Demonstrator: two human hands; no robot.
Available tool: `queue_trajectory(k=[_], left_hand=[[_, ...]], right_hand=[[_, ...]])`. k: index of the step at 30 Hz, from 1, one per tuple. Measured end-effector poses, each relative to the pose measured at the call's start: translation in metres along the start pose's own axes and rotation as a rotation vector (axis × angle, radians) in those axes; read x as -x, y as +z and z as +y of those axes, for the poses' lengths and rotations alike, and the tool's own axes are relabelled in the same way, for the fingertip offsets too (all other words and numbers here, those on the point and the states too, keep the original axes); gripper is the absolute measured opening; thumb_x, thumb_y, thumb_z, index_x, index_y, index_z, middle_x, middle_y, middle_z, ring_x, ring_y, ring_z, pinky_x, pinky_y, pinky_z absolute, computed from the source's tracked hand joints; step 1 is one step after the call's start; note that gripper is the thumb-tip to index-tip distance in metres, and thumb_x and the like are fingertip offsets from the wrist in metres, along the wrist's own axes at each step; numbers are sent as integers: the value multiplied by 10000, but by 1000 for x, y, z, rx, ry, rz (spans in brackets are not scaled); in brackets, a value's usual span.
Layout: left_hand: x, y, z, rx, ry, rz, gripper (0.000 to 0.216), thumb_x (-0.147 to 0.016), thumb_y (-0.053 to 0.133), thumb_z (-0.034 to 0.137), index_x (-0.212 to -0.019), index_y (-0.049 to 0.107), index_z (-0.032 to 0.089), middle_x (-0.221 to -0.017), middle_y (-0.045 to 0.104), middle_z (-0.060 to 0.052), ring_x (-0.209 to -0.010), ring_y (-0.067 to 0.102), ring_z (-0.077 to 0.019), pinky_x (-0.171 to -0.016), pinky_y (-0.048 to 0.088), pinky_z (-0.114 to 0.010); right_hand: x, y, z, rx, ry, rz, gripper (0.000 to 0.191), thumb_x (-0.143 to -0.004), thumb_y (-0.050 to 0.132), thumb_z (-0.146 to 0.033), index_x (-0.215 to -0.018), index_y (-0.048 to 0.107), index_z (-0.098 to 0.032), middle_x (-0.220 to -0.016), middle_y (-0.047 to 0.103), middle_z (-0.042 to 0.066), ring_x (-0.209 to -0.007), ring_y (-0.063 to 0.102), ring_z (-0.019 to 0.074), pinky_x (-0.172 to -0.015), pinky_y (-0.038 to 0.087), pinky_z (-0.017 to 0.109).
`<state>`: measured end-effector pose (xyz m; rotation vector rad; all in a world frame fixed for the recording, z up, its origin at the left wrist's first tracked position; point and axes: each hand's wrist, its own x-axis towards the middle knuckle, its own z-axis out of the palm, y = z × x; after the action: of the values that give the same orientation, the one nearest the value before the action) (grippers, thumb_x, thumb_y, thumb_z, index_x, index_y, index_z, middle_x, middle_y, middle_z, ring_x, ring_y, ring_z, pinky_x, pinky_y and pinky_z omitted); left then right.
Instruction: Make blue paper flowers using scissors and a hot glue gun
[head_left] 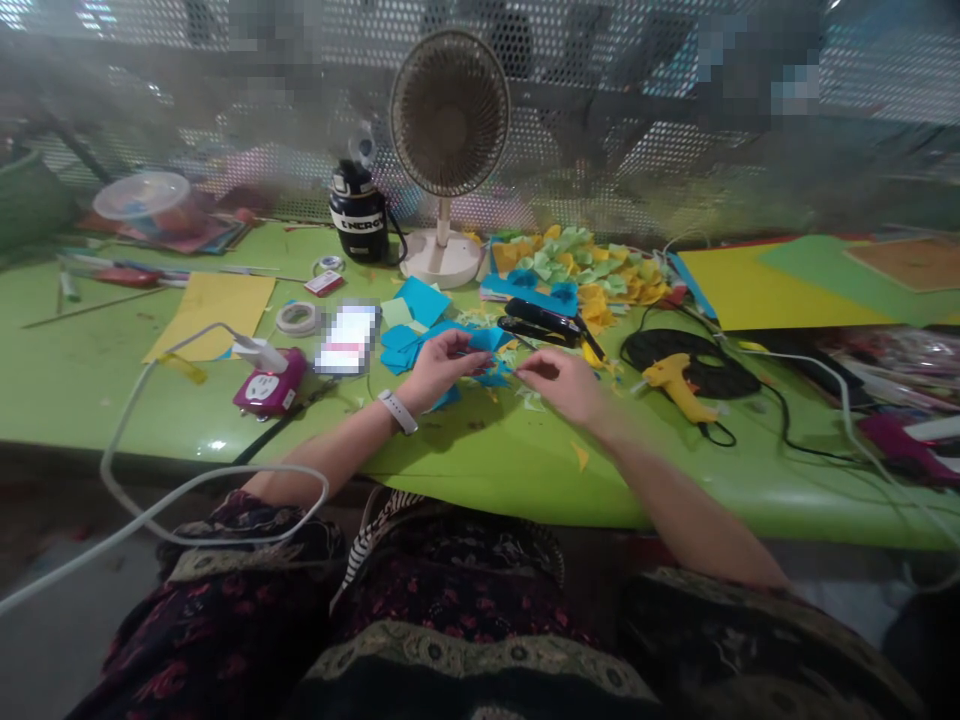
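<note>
My left hand [439,368], with a white watch on its wrist, is closed in a pinch on a piece of blue paper [489,338]. Close by on the right, the thumb and fingers of my right hand [566,385] are pressed together at the tips; what they hold is too small to make out. Cut blue paper pieces [399,348] lie beside my left hand. Under and between the hands are small blue and pale green scraps [531,398]. A black stapler [541,320] lies just beyond my right hand.
Behind stand a fan [450,115] and a black jug [360,220]. A heap of yellow and green paper pieces [585,262] lies at the back. On the right, a yellow glue gun [681,386] rests by a black round mat [727,365]. Leftward are a phone [347,338], tape [298,318] and a purple power adapter [271,385].
</note>
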<state>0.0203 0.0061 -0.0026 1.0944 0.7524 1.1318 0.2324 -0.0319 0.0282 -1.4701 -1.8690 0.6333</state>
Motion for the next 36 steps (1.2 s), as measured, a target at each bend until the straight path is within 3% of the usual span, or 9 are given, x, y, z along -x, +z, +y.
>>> queue_trajectory(k=[7, 25, 36], left_hand=[[-1, -5, -5, -69, 30, -16, 424, -629, 863, 241, -911, 555, 171, -849, 742, -23, -820, 739, -171, -832, 596, -340], [1, -8, -14, -290, 81, -70, 396, -685, 853, 254, -962, 584, 163, -839, 743, -27, -820, 747, -180, -764, 601, -298], [1, -10, -17, -316, 124, -99, 382, -711, 835, 232, -994, 590, 155, -879, 763, -58, -846, 748, -182, -816, 596, -322]], right_hand=[[-11, 8, -5, -43, 3, 6, 229, -786, 698, -433, -765, 709, -206, -757, 703, 46, -667, 602, 183, -675, 499, 352], [-9, 15, -1, -202, 67, -54, 307, -723, 725, -489, -766, 703, -185, -712, 676, 37, -627, 550, 165, -621, 444, 327], [-10, 17, 6, -218, 94, -87, 301, -710, 752, -478, -768, 708, -186, -698, 679, 35, -605, 547, 164, -599, 431, 326]])
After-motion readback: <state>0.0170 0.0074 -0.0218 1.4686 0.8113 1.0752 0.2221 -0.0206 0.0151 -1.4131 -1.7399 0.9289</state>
